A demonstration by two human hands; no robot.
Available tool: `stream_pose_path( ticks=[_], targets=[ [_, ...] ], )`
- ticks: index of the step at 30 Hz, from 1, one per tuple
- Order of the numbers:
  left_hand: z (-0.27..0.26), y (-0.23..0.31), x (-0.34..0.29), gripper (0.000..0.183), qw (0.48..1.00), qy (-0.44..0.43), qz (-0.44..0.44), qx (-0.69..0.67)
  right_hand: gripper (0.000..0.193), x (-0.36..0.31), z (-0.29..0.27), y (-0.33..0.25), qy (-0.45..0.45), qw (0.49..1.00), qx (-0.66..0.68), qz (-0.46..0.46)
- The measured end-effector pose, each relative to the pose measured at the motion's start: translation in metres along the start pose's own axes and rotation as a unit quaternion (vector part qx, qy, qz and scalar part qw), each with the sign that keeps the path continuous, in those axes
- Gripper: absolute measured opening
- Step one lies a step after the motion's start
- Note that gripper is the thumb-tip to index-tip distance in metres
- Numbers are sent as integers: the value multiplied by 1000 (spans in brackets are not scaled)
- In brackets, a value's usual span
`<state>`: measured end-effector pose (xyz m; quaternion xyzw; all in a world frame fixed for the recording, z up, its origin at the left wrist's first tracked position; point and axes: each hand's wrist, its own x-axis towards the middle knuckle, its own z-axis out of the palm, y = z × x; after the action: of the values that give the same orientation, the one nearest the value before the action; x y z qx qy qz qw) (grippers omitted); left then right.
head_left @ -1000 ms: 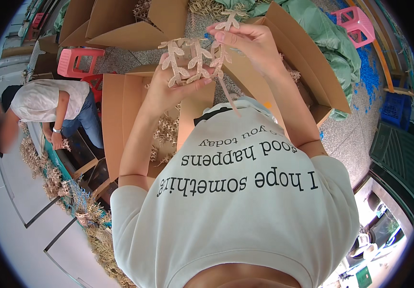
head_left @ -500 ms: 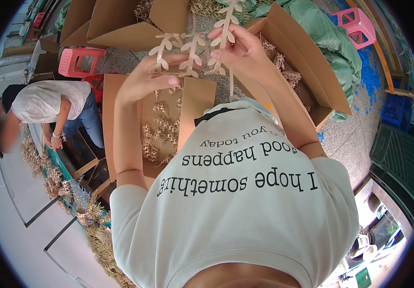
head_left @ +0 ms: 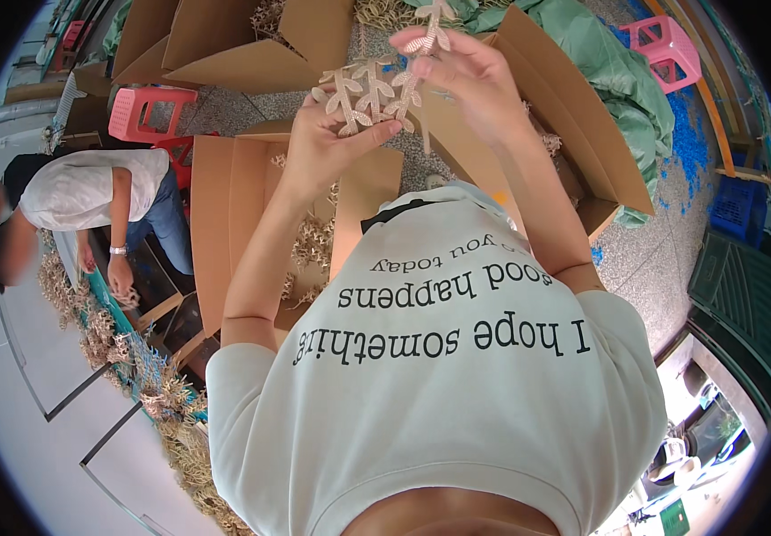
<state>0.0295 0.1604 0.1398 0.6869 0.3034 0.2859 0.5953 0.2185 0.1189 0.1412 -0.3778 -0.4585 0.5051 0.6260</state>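
A pale beige leaf-shaped garland (head_left: 373, 94) hangs in several folded loops between my hands. My left hand (head_left: 324, 147) grips the folds at their left side, its thumb pressed along the lower edge. Higher and to the right, my right hand (head_left: 479, 85) pinches a single strand between thumb and fingers, and that strand runs on up past the fingertips. Below my left forearm stands an open cardboard box (head_left: 215, 223) with tangled beige bundles (head_left: 314, 243) inside, partly hidden by the arm.
Another open cardboard box (head_left: 573, 98) stands at the right, a further one (head_left: 242, 71) at the upper left. Green sheeting (head_left: 618, 80) and pink stools (head_left: 662, 49) lie beyond. At the left, a co-worker (head_left: 90, 188) bends over a table heaped with beige bundles (head_left: 99, 339).
My left hand has moved right, drawing the loops closer together. My right hand has shifted slightly up and right along the strand. The co-worker's hands have moved apart, one lower.
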Motion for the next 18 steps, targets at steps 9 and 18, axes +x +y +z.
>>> stream_pose_path(
  ticks=[9, 18],
  targets=[
    [0, 3, -5, 15, 949, 43, 151, 273, 25, 8, -14, -13, 44, 998, -38, -22],
    [0, 15, -6, 14, 891, 40, 276, 359, 20, 9, -12, -2, 47, 996, -70, 15]
  ],
)
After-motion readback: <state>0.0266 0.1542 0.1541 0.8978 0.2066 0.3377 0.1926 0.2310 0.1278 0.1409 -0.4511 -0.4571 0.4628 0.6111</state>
